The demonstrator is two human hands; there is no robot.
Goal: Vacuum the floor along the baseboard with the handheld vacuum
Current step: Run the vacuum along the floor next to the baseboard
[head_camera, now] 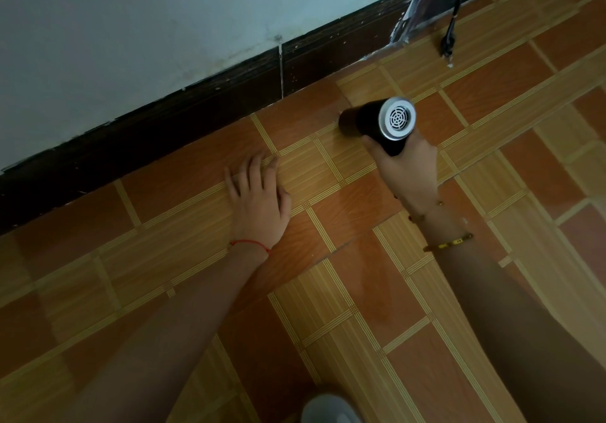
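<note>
A black handheld vacuum (367, 121) with a silver vented rear cap lies low over the tiled floor (360, 291), its front end pointing left toward the dark baseboard (196, 121) but a short way off it. My right hand (408, 170) grips the vacuum's handle from below. My left hand (259, 198) rests flat on the floor with fingers spread, left of the vacuum and holding nothing. The nozzle's tip is dark and hard to make out.
A pale wall (131, 29) rises above the baseboard. At the top right a clear plastic wrap (416, 6) and a black cord with a plug (447, 42) hang down to the floor. A grey rounded object (331, 409) shows at the bottom edge.
</note>
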